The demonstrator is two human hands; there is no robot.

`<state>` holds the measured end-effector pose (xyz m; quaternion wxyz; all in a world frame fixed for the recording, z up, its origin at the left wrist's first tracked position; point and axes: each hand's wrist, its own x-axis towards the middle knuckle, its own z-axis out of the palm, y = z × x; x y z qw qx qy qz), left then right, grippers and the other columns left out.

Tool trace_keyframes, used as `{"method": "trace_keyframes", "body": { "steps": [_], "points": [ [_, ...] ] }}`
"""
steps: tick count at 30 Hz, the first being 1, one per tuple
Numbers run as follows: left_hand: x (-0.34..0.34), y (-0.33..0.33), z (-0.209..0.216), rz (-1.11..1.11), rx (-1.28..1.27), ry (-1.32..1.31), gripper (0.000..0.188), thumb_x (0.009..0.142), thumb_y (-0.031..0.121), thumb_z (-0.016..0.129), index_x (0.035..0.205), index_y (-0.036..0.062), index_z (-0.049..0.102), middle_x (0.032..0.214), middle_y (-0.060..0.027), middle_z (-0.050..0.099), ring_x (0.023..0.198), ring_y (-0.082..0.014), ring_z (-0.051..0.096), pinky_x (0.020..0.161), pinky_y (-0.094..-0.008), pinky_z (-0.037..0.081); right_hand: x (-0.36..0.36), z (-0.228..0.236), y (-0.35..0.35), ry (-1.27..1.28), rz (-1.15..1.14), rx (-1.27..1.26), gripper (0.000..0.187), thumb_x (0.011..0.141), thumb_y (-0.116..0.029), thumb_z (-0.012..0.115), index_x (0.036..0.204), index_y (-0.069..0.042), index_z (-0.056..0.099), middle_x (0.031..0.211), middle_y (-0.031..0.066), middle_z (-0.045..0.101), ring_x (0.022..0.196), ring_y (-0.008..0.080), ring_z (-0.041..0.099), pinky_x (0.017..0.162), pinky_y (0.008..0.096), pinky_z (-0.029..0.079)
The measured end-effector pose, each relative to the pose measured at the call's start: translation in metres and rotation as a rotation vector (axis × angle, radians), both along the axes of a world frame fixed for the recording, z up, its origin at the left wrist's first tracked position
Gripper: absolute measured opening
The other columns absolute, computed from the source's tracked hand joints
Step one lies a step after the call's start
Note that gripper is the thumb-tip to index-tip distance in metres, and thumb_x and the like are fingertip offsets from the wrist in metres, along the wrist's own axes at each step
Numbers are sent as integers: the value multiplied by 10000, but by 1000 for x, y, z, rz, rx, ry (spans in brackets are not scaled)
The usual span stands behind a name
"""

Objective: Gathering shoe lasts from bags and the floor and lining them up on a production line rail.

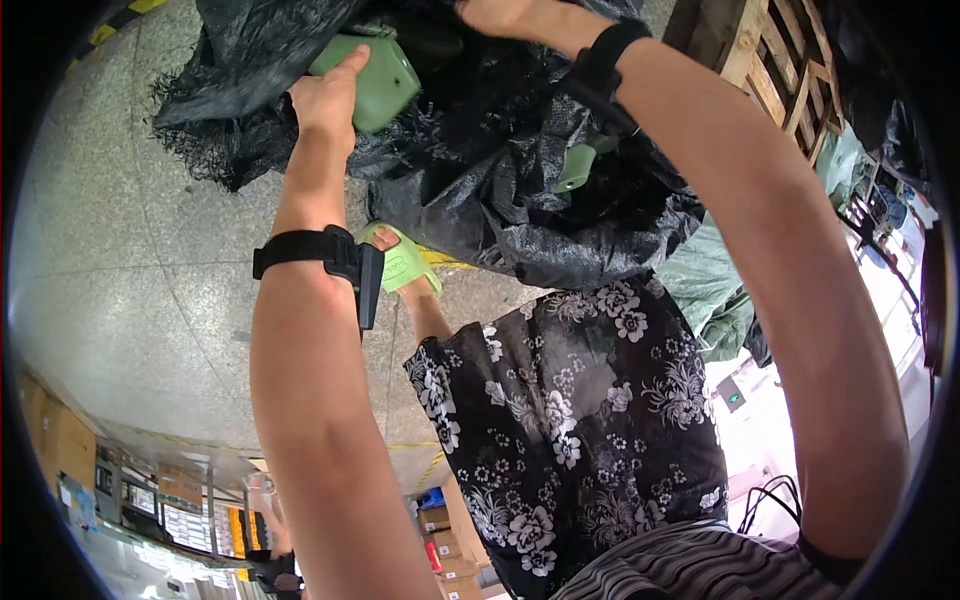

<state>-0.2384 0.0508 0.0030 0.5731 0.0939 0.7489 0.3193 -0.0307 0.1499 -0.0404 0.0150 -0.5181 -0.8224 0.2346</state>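
Observation:
A large black woven plastic bag (480, 210) with frayed edges lies bunched in front of me. My left hand (325, 100) is closed at the left part of the bag, its thumb pressed on a smooth green plastic piece (385, 92); its other fingers are mostly hidden. My right hand (505, 16) is at the upper edge of the view, curled at the bag's far side and partly cut off. A second green piece (575, 168) shows among the folds near my right forearm. Each wrist wears a black strap with a small device.
A wooden pallet (785, 60) stands at the far right. Greenish sheeting (710, 280) lies beside my right leg. My foot in a light green slipper (405, 262) stands on the speckled floor (150, 200). Cartons (455, 560) and shelving are behind; another person (272, 520) is at lower left.

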Motion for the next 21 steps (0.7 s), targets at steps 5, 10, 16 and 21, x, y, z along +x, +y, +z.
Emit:
{"method": "trace_keyframes", "body": {
  "steps": [5, 10, 16, 21],
  "points": [
    [-4, -62, 21, -162, 201, -36, 717, 771, 176, 671, 1336, -53, 295, 974, -102, 559, 808, -154, 526, 714, -275, 454, -18, 86, -104, -169, 324, -381, 141, 674, -139, 573, 770, -61, 640, 752, 154, 637, 736, 327, 628, 672, 419, 516],
    [-62, -189, 95, -957, 291, 481, 603, 821, 163, 617, 1321, -52, 358, 1001, -125, 609, 894, -216, 584, 806, -347, 459, 0, 231, -186, 343, 200, -423, 235, 738, -85, 519, 960, -29, 575, 890, 190, 621, 871, 365, 594, 757, 446, 485],
    [-70, -230, 236, -1113, -24, 513, 441, 709, 203, 696, 1082, -2, 579, 798, -133, 662, 696, -219, 644, 646, -339, 497, 206, 341, -273, 244, -453, -332, 180, 750, -171, 549, 889, -62, 583, 813, 178, 617, 764, 374, 598, 662, 443, 486],
    [-64, -230, 351, -614, -360, 281, 428, 753, 36, 623, 1144, -78, 492, 721, -148, 620, 565, -213, 625, 443, -287, 482, 368, 382, -403, -232, -747, -688, 183, 713, -152, 499, 765, -35, 629, 831, 218, 636, 821, 397, 611, 711, 457, 498]
  ]
}}
